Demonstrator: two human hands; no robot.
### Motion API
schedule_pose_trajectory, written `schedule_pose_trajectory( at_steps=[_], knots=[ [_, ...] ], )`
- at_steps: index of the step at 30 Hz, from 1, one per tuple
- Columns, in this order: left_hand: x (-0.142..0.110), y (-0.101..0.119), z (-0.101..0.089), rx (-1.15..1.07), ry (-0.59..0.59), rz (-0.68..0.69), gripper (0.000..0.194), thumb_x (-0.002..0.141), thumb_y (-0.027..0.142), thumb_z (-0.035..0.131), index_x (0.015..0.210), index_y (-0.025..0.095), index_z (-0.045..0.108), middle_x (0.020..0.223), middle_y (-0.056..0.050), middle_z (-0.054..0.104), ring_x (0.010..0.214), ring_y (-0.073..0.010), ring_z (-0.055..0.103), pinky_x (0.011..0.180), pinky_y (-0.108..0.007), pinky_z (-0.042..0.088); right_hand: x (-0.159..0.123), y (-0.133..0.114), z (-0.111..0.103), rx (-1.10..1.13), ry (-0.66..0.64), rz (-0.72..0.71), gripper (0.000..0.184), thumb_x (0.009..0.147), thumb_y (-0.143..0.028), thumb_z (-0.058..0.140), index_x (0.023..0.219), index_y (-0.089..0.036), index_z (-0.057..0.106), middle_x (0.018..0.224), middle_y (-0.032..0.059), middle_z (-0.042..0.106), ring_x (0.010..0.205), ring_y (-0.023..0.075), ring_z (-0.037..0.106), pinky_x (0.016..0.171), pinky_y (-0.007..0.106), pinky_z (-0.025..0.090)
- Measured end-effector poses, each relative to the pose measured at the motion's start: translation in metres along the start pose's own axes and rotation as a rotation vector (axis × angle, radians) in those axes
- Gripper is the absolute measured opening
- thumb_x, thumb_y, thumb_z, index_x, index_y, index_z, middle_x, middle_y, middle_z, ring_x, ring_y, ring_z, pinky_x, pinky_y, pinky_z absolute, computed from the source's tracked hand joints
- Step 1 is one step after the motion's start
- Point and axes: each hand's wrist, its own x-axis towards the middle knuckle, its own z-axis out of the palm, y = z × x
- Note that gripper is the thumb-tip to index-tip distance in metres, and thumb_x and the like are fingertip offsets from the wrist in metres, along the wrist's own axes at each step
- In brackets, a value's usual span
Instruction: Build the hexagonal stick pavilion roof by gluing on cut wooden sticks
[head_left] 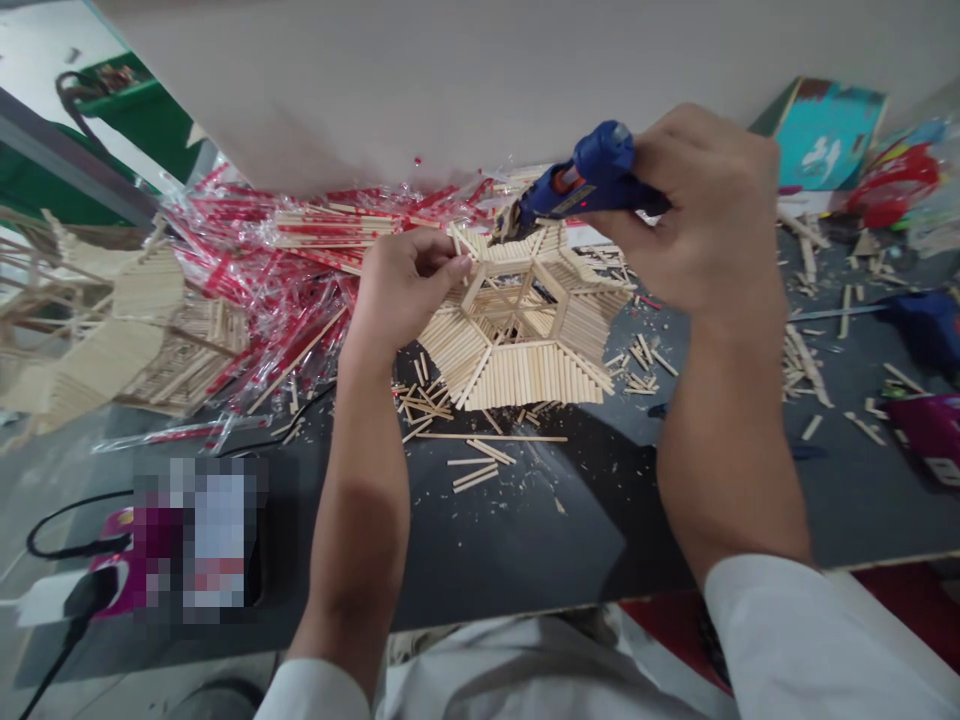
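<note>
A hexagonal roof-like model point(525, 335) built of thin wooden sticks rests on the dark table point(525, 520). My left hand point(401, 290) grips its left rim, fingers curled over the edge. My right hand point(697, 215) is wrapped round a blue hot glue gun point(592, 175). The gun's nozzle points left and down at the model's far top edge.
Loose sticks point(472, 455) and offcuts litter the table. A heap of red-and-clear stick wrappers point(277, 270) lies at the back left, beside other stick-built panels point(127, 340). A blurred purple object with a black cable point(172, 540) sits front left. Tools and coloured clutter point(915, 330) lie at the right.
</note>
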Motion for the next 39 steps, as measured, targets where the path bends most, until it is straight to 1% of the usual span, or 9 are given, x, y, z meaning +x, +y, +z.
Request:
schedule_pose_trajectory(
  at_steps=[4,9,14,18,21,24,29,35,39],
  knots=[
    [0.0,0.001,0.0,-0.012,-0.007,-0.013,0.007,0.085,0.026,0.079,0.084,0.019,0.076,0.076,-0.002,0.07,0.072,-0.014,0.062,0.062,-0.026,0.049,-0.001,0.001,-0.003,0.027,-0.079,-0.046,0.045,0.105,-0.065,0.057,0.114,-0.025,0.076,0.097,0.0079,0.073,0.09,0.0256,0.07,0.073,0.037,0.045],
    [0.0,0.003,0.0,-0.03,-0.012,-0.037,0.009,0.083,0.026,0.08,0.082,0.019,0.074,0.076,-0.002,0.07,0.07,-0.0137,0.061,0.06,-0.026,0.048,-0.002,0.003,0.003,-0.017,-0.175,-0.087,0.029,0.104,-0.05,0.066,0.118,-0.026,0.074,0.105,0.0091,0.075,0.098,0.0296,0.072,0.077,0.041,0.046],
    [-0.001,0.003,0.0,-0.028,-0.015,-0.02,0.008,0.085,0.026,0.079,0.084,0.019,0.077,0.075,-0.002,0.07,0.07,-0.0135,0.061,0.061,-0.026,0.048,-0.001,-0.002,0.004,-0.056,-0.208,-0.063,0.024,0.102,-0.044,0.069,0.12,-0.027,0.072,0.109,0.0091,0.076,0.104,0.0304,0.072,0.08,0.043,0.047],
    [0.0,0.003,-0.001,-0.031,-0.022,-0.013,0.005,0.085,0.023,0.078,0.085,0.018,0.078,0.075,-0.002,0.071,0.072,-0.0143,0.064,0.063,-0.026,0.05,0.0,-0.006,0.001,-0.056,-0.116,-0.052,0.024,0.104,-0.048,0.067,0.117,-0.028,0.072,0.11,0.007,0.076,0.108,0.0296,0.073,0.084,0.042,0.049],
    [0.001,0.002,0.0,-0.047,-0.011,-0.021,0.003,0.084,0.022,0.077,0.084,0.019,0.078,0.075,-0.003,0.072,0.073,-0.0152,0.066,0.066,-0.027,0.052,0.0,-0.004,0.0,-0.017,0.011,-0.019,0.032,0.104,-0.057,0.064,0.112,-0.027,0.074,0.104,0.0063,0.075,0.1,0.0278,0.073,0.081,0.04,0.048],
    [0.001,0.001,0.001,-0.033,-0.001,-0.027,0.003,0.083,0.022,0.078,0.082,0.019,0.077,0.075,-0.002,0.071,0.072,-0.0145,0.065,0.064,-0.026,0.051,0.001,-0.001,-0.003,0.05,0.049,-0.03,0.038,0.102,-0.062,0.066,0.108,-0.025,0.076,0.097,0.007,0.074,0.091,0.025,0.071,0.075,0.037,0.046],
    [0.0,0.0,0.001,-0.063,-0.007,-0.024,0.004,0.084,0.02,0.08,0.083,0.018,0.077,0.075,-0.001,0.071,0.069,-0.0122,0.061,0.064,-0.025,0.05,-0.001,0.001,-0.008,0.082,-0.056,-0.066,0.037,0.105,-0.059,0.062,0.103,-0.024,0.075,0.097,0.0083,0.075,0.087,0.0243,0.07,0.073,0.037,0.043],
    [0.0,-0.001,0.001,-0.085,-0.009,-0.016,0.004,0.084,0.02,0.08,0.083,0.018,0.077,0.073,-0.001,0.07,0.067,-0.0117,0.061,0.063,-0.025,0.048,0.001,0.0,-0.004,0.068,-0.2,-0.02,0.023,0.102,-0.048,0.065,0.1,-0.026,0.071,0.099,0.0099,0.076,0.088,0.0272,0.069,0.075,0.039,0.043],
    [0.001,0.0,0.001,-0.097,-0.011,-0.027,0.004,0.083,0.019,0.081,0.084,0.017,0.077,0.075,-0.003,0.072,0.07,-0.0128,0.063,0.062,-0.024,0.048,0.002,-0.002,0.002,0.043,-0.217,0.011,0.02,0.1,-0.045,0.065,0.104,-0.028,0.071,0.103,0.0124,0.077,0.091,0.0305,0.068,0.076,0.041,0.041]
  ],
)
